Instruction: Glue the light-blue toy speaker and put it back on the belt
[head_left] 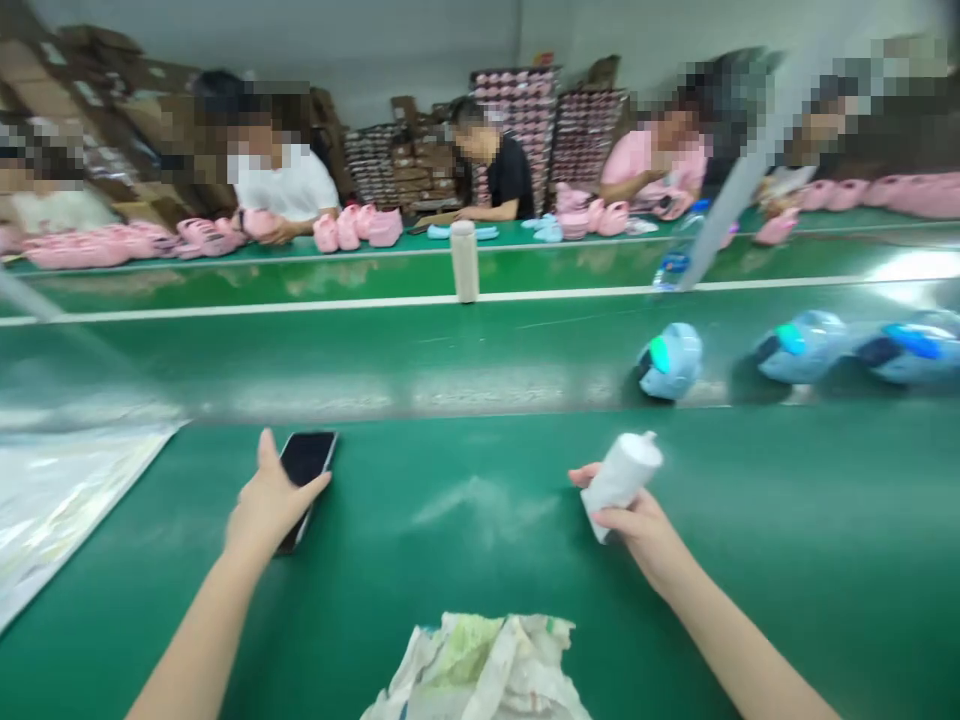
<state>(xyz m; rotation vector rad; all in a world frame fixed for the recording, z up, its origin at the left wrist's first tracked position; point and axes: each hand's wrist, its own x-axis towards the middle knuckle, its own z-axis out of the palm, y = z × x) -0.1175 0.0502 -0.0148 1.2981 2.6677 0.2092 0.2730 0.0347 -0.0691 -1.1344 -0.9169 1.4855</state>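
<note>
- Hands of the person are reaching out over the green tabletop [787, 520], seen from the head camera.
- The left hand [271, 500] is lying on a black phone [304, 480], with the fingers spread loosely over its lower part; it is touching the phone, not clenching it.
- The phone is lying flat on the tabletop, left of the middle and near the far edge of this near surface.
- The right hand [637, 528] is grasping a white bottle [621, 478], with the fingers wrapped around its lower end; the bottle is tilting, its cap pointing up and to the right.
- A pale smear [480, 505] is showing on the tabletop between the two hands.
- A crumpled cloth [484, 665] is lying at the near edge, between the forearms.
- A clear plastic sheet [60, 500] is covering the left corner.
- Beyond the far edge, light blue shoes [671, 362] are lying on the conveyor belt [375, 350], to the right.
- A white cylinder [465, 262] is standing upright further back on the middle strip.
- Other people are sitting at the far side, with pink shoes [360, 228] in rows before them and stacked boxes [517, 110] behind.
</note>
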